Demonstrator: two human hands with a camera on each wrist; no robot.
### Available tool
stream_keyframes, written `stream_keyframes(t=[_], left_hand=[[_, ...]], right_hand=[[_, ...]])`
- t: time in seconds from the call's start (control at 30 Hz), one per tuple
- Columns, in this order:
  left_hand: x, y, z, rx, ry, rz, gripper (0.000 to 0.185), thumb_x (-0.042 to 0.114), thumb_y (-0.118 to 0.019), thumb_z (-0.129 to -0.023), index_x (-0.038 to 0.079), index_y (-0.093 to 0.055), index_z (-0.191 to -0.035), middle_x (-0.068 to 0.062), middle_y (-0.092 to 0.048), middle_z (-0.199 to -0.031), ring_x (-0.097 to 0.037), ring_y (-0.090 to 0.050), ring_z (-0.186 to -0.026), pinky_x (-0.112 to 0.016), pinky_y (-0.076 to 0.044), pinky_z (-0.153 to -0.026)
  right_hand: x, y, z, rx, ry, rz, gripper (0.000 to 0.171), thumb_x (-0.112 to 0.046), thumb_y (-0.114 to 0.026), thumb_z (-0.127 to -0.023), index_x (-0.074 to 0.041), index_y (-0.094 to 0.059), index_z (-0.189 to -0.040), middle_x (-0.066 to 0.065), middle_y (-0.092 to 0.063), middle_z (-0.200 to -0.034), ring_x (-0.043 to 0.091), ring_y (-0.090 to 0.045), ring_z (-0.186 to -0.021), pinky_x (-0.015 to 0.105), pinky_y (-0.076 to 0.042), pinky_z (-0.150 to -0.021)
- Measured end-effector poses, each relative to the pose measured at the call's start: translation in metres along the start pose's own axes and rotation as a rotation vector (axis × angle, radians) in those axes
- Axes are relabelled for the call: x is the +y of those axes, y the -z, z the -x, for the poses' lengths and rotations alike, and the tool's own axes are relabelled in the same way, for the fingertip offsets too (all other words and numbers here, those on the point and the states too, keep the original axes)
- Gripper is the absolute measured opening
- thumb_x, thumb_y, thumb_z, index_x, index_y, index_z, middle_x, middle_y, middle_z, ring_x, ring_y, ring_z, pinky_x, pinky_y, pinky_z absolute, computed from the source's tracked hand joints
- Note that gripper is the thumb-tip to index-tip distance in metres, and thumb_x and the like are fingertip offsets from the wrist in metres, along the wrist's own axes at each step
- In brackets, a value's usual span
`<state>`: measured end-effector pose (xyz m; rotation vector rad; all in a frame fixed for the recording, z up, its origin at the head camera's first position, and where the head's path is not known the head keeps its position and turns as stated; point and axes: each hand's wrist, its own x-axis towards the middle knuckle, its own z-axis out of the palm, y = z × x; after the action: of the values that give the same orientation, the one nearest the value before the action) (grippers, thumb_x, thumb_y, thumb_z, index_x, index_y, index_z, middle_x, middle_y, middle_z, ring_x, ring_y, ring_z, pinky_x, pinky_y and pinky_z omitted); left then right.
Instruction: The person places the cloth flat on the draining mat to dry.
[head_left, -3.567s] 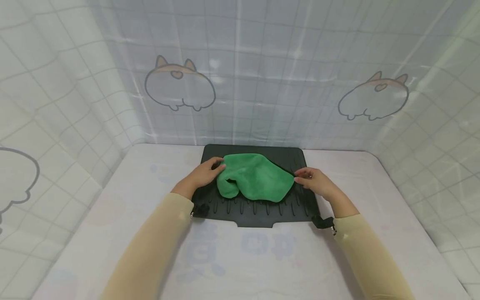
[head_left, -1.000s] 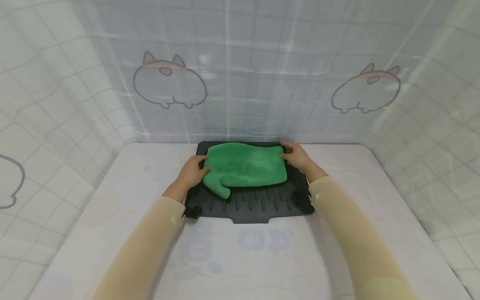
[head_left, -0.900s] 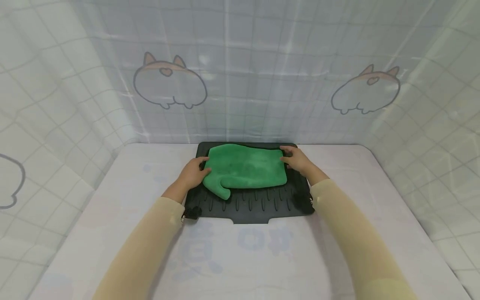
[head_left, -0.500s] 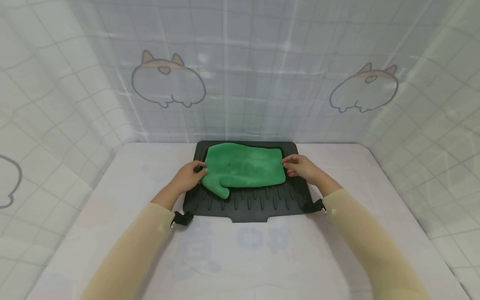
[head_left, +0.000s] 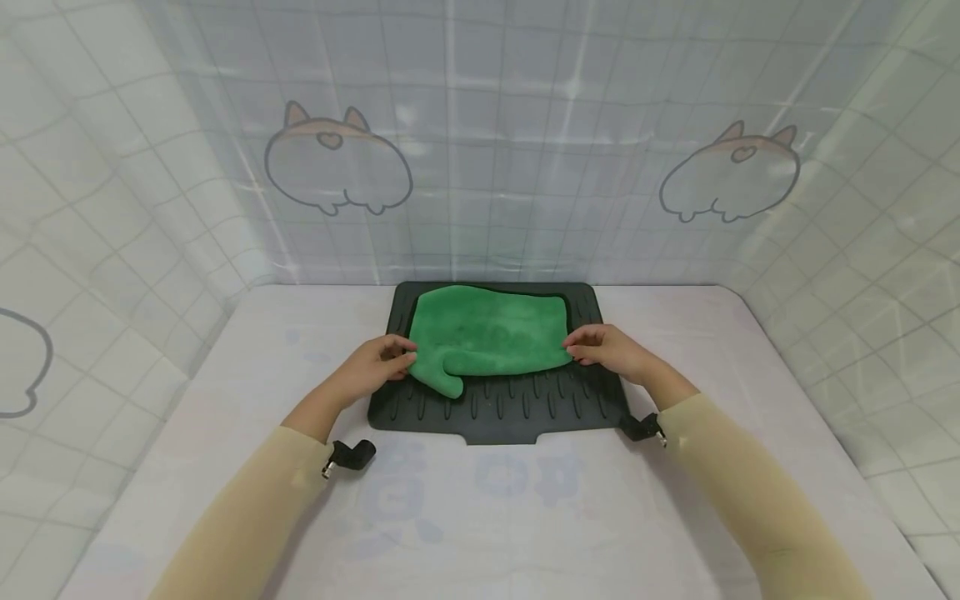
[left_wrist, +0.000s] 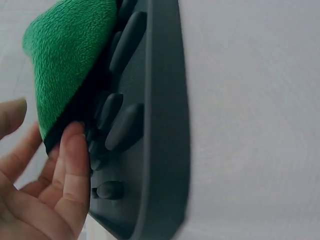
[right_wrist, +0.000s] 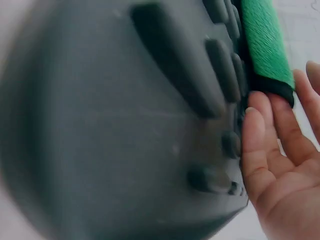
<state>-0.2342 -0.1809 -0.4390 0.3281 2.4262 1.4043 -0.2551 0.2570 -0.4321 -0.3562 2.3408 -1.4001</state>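
**Touching both ends of one green rectangular plush cloth [head_left: 491,329]: limp, grip it by the corners**

Head view: cloth lies on my dark grey, rubbery-looking ribbed tray [head_left: 500,429], near-left corner bent into a curl. My left hand [head_left: 371,367] is at its left edge, my right hand [head_left: 615,350] at its right; thumb-finger gaps narrow.

Left wrist view: fingertips touch the corner, thumb off it, no pinch. Pile looks grippy; I'd expect light, floppy, unbreakable.

Right wrist view: fingers touch the black fabric hem [right_wrist: 273,89], thumb clear. Best hold, I'd say: pinch hem corners.
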Motion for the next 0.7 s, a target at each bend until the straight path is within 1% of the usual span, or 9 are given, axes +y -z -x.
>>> stream_keyframes(t=[0.17, 0.23, 0.27, 0.4, 0.47, 0.5, 0.57, 0.63, 0.7], left_hand=[[-0.001, 0.000, 0.002, -0.017, -0.038, 0.031, 0.037, 0.025, -0.065, -0.100, 0.005, -0.061, -0.131, -0.017, -0.057, -0.122, -0.031, -0.064, -0.109, -0.043, -0.054, -0.094], [0.000, 0.000, 0.002, -0.011, -0.046, 0.036, 0.037, 0.022, -0.066, -0.099, 0.005, -0.061, -0.132, -0.017, -0.056, -0.127, -0.031, -0.064, -0.108, -0.045, -0.054, -0.094], [0.005, 0.000, 0.005, -0.005, -0.050, 0.032, 0.037, 0.020, -0.066, -0.099, 0.005, -0.061, -0.133, -0.018, -0.056, -0.128, -0.030, -0.064, -0.106, -0.047, -0.053, -0.093], [0.007, 0.000, 0.005, 0.035, -0.062, 0.021, 0.040, 0.020, -0.069, -0.097, 0.008, -0.062, -0.135, -0.017, -0.059, -0.131, -0.029, -0.065, -0.104, -0.049, -0.053, -0.091], [0.009, 0.002, 0.005, 0.055, -0.073, 0.011, 0.040, 0.024, -0.069, -0.097, 0.011, -0.063, -0.134, -0.016, -0.062, -0.129, -0.029, -0.066, -0.104, -0.048, -0.053, -0.090], [0.005, 0.002, 0.002, 0.066, -0.078, 0.006, 0.041, 0.027, -0.070, -0.097, 0.013, -0.063, -0.134, -0.014, -0.063, -0.129, -0.029, -0.066, -0.104, -0.047, -0.054, -0.089], [0.008, 0.005, 0.003, 0.090, -0.084, -0.009, 0.041, 0.031, -0.070, -0.097, 0.015, -0.064, -0.134, -0.012, -0.063, -0.131, -0.029, -0.065, -0.104, -0.046, -0.053, -0.088], [0.010, 0.007, 0.003, 0.106, -0.081, -0.016, 0.042, 0.034, -0.070, -0.096, 0.018, -0.064, -0.134, -0.011, -0.064, -0.129, -0.027, -0.065, -0.103, -0.045, -0.052, -0.087], [0.011, 0.009, 0.003, 0.115, -0.075, -0.015, 0.042, 0.035, -0.070, -0.096, 0.020, -0.064, -0.135, -0.010, -0.065, -0.126, -0.025, -0.065, -0.102, -0.045, -0.051, -0.086]], right_hand=[[0.003, -0.007, -0.001, 0.061, 0.054, 0.051, 0.031, -0.017, -0.072, -0.095, -0.004, -0.068, -0.123, 0.014, -0.066, -0.122, 0.026, -0.062, -0.109, 0.039, -0.052, -0.091], [0.000, -0.010, -0.001, 0.086, 0.082, 0.070, 0.031, -0.012, -0.072, -0.094, -0.002, -0.068, -0.124, 0.016, -0.066, -0.124, 0.029, -0.061, -0.113, 0.040, -0.052, -0.091], [-0.004, -0.011, 0.000, 0.099, 0.098, 0.077, 0.031, -0.010, -0.071, -0.094, 0.000, -0.068, -0.124, 0.018, -0.065, -0.125, 0.031, -0.061, -0.113, 0.040, -0.053, -0.090], [-0.029, -0.015, 0.010, 0.164, 0.145, 0.083, 0.030, -0.002, -0.068, -0.095, 0.006, -0.066, -0.124, 0.022, -0.064, -0.126, 0.029, -0.063, -0.109, 0.035, -0.054, -0.086], [-0.031, -0.014, 0.009, 0.202, 0.161, 0.073, 0.029, -0.002, -0.068, -0.095, 0.006, -0.066, -0.123, 0.022, -0.064, -0.124, 0.025, -0.063, -0.104, 0.030, -0.054, -0.082], [-0.029, -0.012, 0.007, 0.219, 0.166, 0.063, 0.029, -0.003, -0.068, -0.095, 0.006, -0.066, -0.123, 0.023, -0.064, -0.123, 0.023, -0.062, -0.100, 0.030, -0.053, -0.081], [-0.022, -0.008, 0.000, 0.243, 0.172, 0.048, 0.029, -0.005, -0.068, -0.095, 0.003, -0.067, -0.123, 0.021, -0.064, -0.123, 0.021, -0.062, -0.098, 0.032, -0.053, -0.082], [-0.018, -0.004, -0.005, 0.256, 0.176, 0.014, 0.030, -0.008, -0.069, -0.096, 0.001, -0.067, -0.124, 0.020, -0.065, -0.122, 0.020, -0.063, -0.096, 0.038, -0.055, -0.084], [-0.019, -0.001, -0.006, 0.257, 0.184, -0.019, 0.031, -0.010, -0.069, -0.096, 0.001, -0.067, -0.125, 0.019, -0.066, -0.118, 0.019, -0.064, -0.094, 0.044, -0.056, -0.086]])
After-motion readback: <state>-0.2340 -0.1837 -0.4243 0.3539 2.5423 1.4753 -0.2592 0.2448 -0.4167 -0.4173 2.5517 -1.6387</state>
